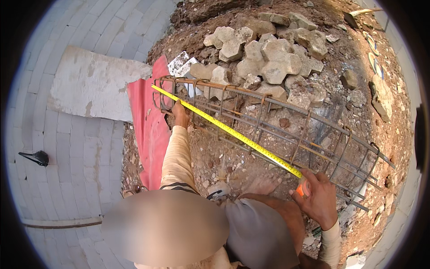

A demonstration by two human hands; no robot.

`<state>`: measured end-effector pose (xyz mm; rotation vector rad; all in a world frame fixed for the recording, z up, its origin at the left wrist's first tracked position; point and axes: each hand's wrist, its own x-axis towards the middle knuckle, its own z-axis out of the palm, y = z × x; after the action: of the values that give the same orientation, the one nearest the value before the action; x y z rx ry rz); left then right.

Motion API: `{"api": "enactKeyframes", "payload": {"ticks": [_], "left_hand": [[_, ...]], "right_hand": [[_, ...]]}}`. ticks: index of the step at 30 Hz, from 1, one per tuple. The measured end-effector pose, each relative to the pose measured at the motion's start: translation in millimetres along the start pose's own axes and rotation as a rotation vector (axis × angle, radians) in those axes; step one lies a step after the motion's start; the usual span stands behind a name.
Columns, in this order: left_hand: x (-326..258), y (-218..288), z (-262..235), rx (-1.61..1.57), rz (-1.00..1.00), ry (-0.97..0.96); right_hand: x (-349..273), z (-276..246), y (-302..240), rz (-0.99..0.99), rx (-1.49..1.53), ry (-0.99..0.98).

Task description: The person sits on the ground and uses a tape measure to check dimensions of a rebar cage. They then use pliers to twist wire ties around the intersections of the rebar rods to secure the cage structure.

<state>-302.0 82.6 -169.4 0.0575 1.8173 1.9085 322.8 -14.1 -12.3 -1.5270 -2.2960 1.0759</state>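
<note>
A yellow tape measure blade [233, 131] is drawn out slantwise over a long rebar cage [264, 112] of rusty bars and square ties. Its end lies by the cage's far-left end. My left hand [180, 115] is closed at the blade's edge a little short of that end, its fingers partly hidden. My right hand [318, 197] wraps around the orange tape measure case [303, 187] beside the near-right part of the cage. A red sheet [150, 130] lies under the cage's left end.
Hexagonal-lobed concrete pavers [273, 58] are heaped behind the cage. Grey paving [53, 148] bears a pale board [94, 85] and a small black object [39, 158]. Sandals [374, 58] and a wooden-handled tool [358, 15] lie far right. My bare foot [262, 184] rests on rubble-strewn soil.
</note>
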Motion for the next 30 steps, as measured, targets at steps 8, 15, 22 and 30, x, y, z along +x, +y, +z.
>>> {"api": "enactKeyframes", "payload": {"ticks": [8,15,22,30], "left_hand": [[9,3,4,0.102,-0.032,0.041],[1,-6,65,0.110,-0.036,0.068],[80,-20,26,0.272,0.042,-0.015],[112,-11,-1,1.199,0.662,-0.302]], "right_hand": [[-1,-24,-1,0.059,0.019,-0.024],[-39,-89,65,0.164,-0.102,0.003],[-89,-189,199,0.350,-0.226,0.006],[-87,-196,283,0.341,-0.213,0.171]]}}
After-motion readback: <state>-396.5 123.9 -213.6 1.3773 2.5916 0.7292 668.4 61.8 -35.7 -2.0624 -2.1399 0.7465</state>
